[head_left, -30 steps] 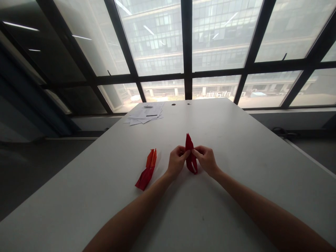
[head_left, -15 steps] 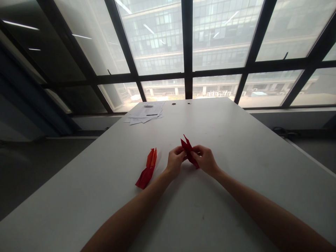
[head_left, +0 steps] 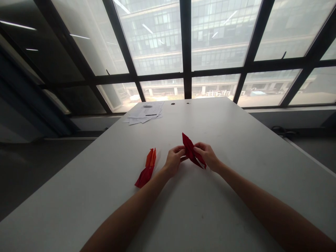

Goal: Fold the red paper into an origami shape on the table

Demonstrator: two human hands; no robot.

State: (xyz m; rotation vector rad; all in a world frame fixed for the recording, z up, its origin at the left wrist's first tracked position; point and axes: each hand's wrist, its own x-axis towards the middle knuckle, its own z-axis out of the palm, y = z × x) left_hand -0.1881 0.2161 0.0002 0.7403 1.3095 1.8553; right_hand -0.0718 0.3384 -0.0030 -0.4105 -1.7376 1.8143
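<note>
Between my two hands is a folded piece of red paper (head_left: 189, 147), narrow and pointed, with one tip up and away from me and two split points toward the lower right. My left hand (head_left: 175, 159) pinches its left side near the middle. On its right side, my right hand (head_left: 207, 155) grips it with thumb and fingers. Some of the fingertips are hidden behind the paper. Left of my left hand lie an orange folded paper piece (head_left: 150, 158) and a dark red folded paper piece (head_left: 144, 176), end to end and touching.
The white table (head_left: 223, 129) stretches toward large black-framed windows. Loose paper sheets (head_left: 139, 117) lie at its far left, with a dark pen-like stick (head_left: 151, 114) on them. Two small dark spots mark the far edge. A dark blue curtain (head_left: 34, 91) hangs at left.
The red paper has turned in my hands: its two split points were at the top and now face the lower right. My right hand has shifted slightly along it. The other paper pieces stay put.
</note>
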